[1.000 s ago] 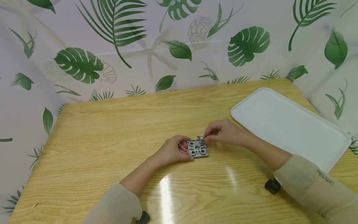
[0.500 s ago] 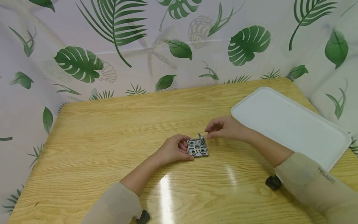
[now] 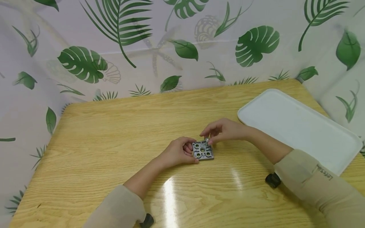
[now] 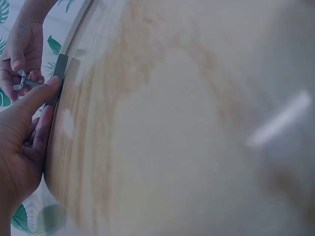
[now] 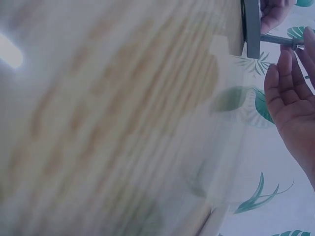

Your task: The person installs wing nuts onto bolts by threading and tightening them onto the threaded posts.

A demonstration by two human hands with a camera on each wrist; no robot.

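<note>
A square grey metal plate (image 3: pixel 203 154) with several round holes lies on the wooden table in the head view. My left hand (image 3: pixel 180 152) holds its left side between thumb and fingers. In the plate's far right hole stands a metal wing screw (image 3: pixel 207 140), and my right hand (image 3: pixel 226 129) has thumb and fingertips around its winged head. From the right wrist, the threaded shank of the wing screw (image 5: pixel 276 39) shows between the plate (image 5: pixel 252 29) and my fingers. The left wrist view shows the wings (image 4: pixel 18 87) beside the right fingertips. The shank's far end is hidden.
A white rectangular tray (image 3: pixel 293 123) lies at the table's right side, partly behind the right forearm. Leaf-patterned cloth (image 3: pixel 137 47) hangs behind the wooden table (image 3: pixel 114 142). Black wrist pieces (image 3: pixel 273 180) sit under the sleeves.
My right hand drew slightly back from the wing screw, then came in again around its head. The wings turned in between. My left hand and the plate have hardly moved.
</note>
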